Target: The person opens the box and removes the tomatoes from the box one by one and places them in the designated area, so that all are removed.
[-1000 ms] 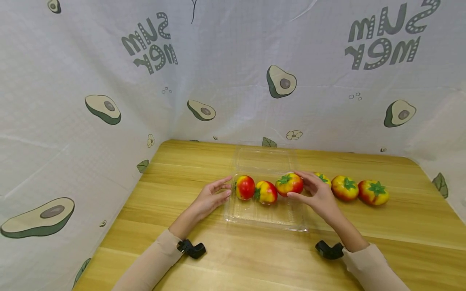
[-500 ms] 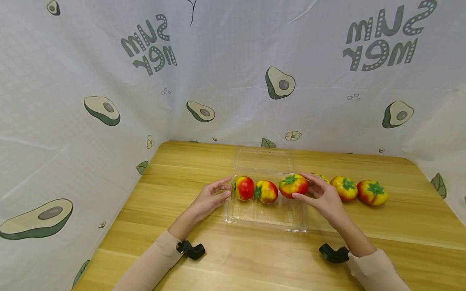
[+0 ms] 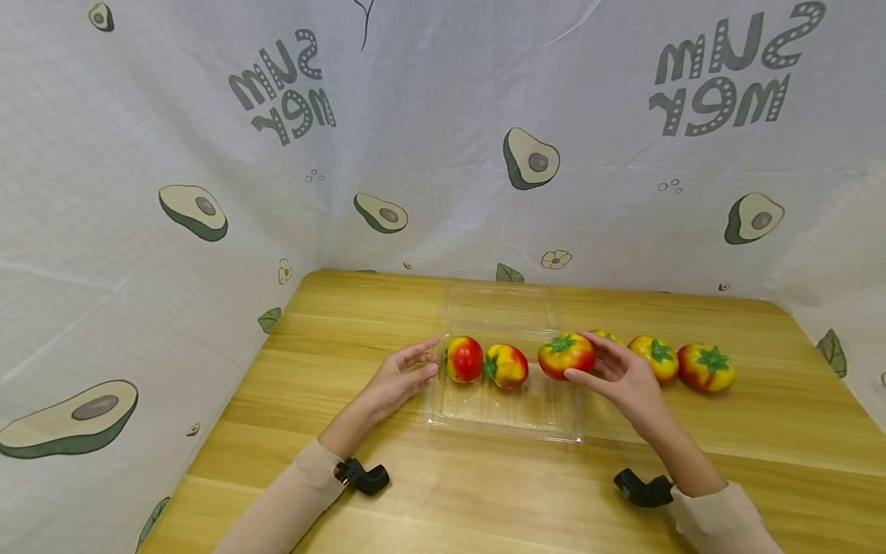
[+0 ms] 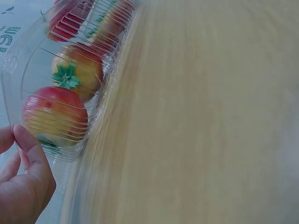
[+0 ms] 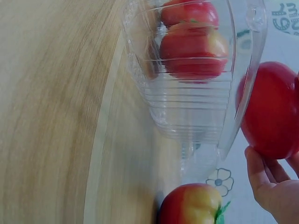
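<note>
My right hand holds a red-and-yellow fruit with a green star-shaped calyx, fingers and thumb at its right side. In the right wrist view the held fruit is beside and above the box rim. A clear plastic clamshell box lies with its lid folded back. Inside it, a left fruit and a middle fruit rest on their sides. My left hand is at the box's left edge; in the left wrist view its thumb and finger pinch the rim.
To the right of the box, more such fruits stand in a row: one partly behind my right hand, a second fruit and a third fruit. The wooden table ends at a printed cloth behind and to the left.
My right hand has moved a little to the right with the fruit, away from the middle one. My left hand stays at the box edge, and the fruits in the box keep their places.
</note>
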`<state>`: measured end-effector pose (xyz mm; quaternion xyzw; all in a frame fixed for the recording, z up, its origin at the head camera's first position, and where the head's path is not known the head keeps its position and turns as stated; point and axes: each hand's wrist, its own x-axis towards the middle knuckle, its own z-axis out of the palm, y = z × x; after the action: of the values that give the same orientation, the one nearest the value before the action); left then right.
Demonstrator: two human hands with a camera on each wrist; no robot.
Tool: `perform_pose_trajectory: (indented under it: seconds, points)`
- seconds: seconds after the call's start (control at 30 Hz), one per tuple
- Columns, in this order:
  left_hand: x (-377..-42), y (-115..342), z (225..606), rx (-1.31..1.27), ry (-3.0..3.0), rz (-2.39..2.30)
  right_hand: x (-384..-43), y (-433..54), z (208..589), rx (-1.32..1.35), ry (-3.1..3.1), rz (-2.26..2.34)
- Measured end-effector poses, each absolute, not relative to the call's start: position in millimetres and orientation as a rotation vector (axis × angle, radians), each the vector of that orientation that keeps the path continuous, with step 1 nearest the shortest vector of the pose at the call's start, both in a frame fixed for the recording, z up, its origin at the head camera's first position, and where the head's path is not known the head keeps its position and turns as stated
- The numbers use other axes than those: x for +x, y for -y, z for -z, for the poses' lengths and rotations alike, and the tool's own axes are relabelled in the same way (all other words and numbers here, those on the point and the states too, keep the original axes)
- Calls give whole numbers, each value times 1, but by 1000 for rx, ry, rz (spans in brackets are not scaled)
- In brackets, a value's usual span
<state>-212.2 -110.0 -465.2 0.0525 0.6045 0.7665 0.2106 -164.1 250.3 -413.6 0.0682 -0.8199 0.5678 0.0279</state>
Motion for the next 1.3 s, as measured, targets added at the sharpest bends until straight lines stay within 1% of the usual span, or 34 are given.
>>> perform_pose_trajectory:
  seconds: [1.0, 1.3]
  points:
    - [-213, 111, 468, 160, -1676, -2136, -150, -273, 421, 209, 2419, -1815]
    - [-213, 111, 467, 169, -1665, -2146, -145, -281, 423, 196, 2357, -1916]
